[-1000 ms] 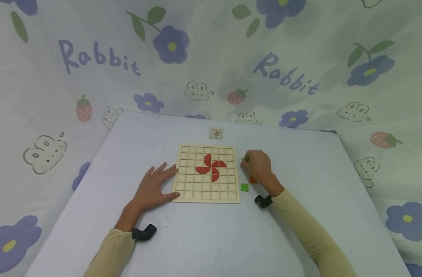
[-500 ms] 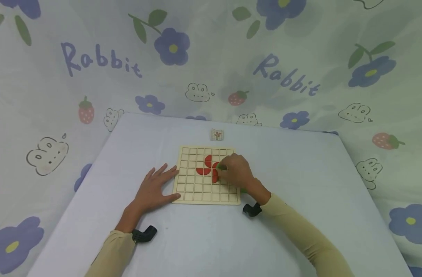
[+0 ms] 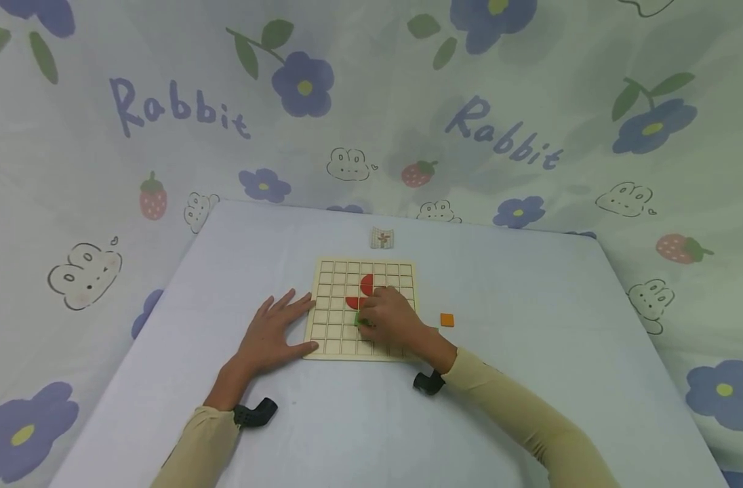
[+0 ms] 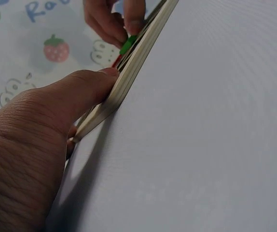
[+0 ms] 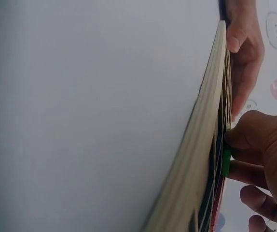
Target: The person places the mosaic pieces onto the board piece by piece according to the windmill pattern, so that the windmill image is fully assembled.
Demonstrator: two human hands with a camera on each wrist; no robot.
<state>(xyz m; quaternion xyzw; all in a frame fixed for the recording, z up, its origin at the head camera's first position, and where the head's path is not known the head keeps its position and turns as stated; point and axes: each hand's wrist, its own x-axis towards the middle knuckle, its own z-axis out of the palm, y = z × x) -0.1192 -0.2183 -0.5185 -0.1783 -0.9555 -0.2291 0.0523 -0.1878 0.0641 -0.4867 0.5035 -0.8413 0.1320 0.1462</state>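
Observation:
A wooden grid board [image 3: 335,332] lies on the white table. Along its left edge rests my left hand [image 3: 270,335], fingers spread, with the thumb on the near left corner. My right hand [image 3: 392,318] is over the board's middle and pinches a green square tile [image 5: 226,162] between thumb and fingers. In the left wrist view the green tile [image 4: 127,46] is held right at the board's surface. Red petal-shaped pieces [image 3: 367,285] sit in the central cells, some hidden under the right hand.
An orange square tile [image 3: 447,320] lies right of the board. Behind the board is a small card [image 3: 382,238] printed with a red pinwheel on a grid. A patterned cloth [image 3: 262,135] hangs behind and around the table.
My right hand has carried the green tile from the table right of the board leftward to just below the red pieces. The orange tile has come into full view. My left hand stays put.

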